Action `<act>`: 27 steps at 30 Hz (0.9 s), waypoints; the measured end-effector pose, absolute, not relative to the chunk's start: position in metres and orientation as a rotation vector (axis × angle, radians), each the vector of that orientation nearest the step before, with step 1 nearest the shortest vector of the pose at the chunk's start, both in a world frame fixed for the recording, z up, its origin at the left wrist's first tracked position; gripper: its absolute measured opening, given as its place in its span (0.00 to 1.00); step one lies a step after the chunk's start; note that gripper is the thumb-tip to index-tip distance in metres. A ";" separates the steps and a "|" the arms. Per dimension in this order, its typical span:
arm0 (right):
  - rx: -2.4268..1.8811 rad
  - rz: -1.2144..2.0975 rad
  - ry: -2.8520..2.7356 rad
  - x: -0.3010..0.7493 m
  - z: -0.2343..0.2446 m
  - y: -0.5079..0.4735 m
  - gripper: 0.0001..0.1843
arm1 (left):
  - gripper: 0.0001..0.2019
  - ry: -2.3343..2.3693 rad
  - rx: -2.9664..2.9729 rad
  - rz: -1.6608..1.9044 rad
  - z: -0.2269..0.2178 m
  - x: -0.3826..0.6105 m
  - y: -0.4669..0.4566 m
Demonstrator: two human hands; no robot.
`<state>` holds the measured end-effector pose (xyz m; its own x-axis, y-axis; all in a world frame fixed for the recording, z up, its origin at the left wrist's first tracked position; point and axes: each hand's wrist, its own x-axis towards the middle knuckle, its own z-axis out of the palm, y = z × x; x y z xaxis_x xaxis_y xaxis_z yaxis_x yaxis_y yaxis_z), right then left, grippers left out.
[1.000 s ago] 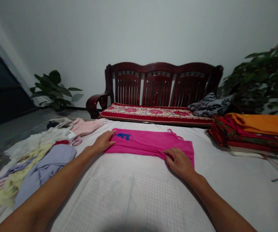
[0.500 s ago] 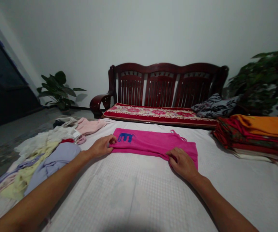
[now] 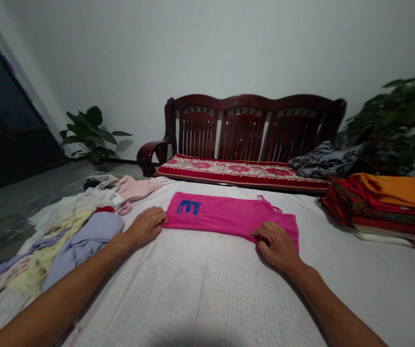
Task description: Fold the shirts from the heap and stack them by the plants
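A bright pink strappy top [image 3: 229, 214] with a blue print lies folded lengthwise on the white cloth-covered surface [image 3: 200, 289]. My left hand [image 3: 145, 226] pinches its near left corner, fingers curled on the fabric. My right hand [image 3: 276, 246] grips the near right edge, fingers closed over the cloth. Thin shoulder straps show at the top's far right end.
A heap of loose pale clothes [image 3: 59, 226] lies at the left. A stack of folded red and orange fabrics [image 3: 388, 205] sits at the right. Behind stand a dark wooden bench [image 3: 243, 140] with a red cushion, a patterned pillow [image 3: 323, 161] and potted plants [image 3: 88, 135].
Both hands have drawn the top's near edge slightly towards me. The blue print at the left end now shows more fully.
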<state>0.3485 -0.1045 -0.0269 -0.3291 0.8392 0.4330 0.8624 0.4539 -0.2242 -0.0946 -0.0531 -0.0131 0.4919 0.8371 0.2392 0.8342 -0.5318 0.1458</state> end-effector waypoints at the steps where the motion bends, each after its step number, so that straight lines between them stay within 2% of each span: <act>1: -1.422 -0.073 -2.228 0.348 -0.026 -0.105 0.16 | 0.12 1.522 2.695 0.456 -0.012 -0.094 -0.053; 5: -1.457 -0.064 -2.261 0.347 -0.026 -0.106 0.18 | 0.13 1.583 2.553 0.622 -0.007 -0.091 -0.052; 8: -1.474 -0.030 -2.261 0.347 -0.026 -0.106 0.19 | 0.12 1.841 2.331 0.714 -0.002 -0.086 -0.053; 11: -1.468 -0.010 -2.254 0.347 -0.027 -0.105 0.19 | 0.08 2.030 2.134 0.643 0.003 -0.081 -0.056; 13: -1.464 -0.003 -2.251 0.347 -0.028 -0.105 0.19 | 0.13 2.060 2.048 0.573 0.004 -0.079 -0.057; 16: -1.462 0.012 -2.246 0.347 -0.028 -0.104 0.18 | 0.19 2.038 1.965 0.524 0.000 -0.078 -0.055; 22: -1.454 0.036 -2.240 0.347 -0.028 -0.104 0.18 | 0.08 1.878 1.797 0.772 -0.007 -0.077 -0.041; 27: -1.423 0.034 -2.232 0.348 -0.029 -0.103 0.18 | 0.10 1.523 1.397 1.014 0.007 -0.070 -0.040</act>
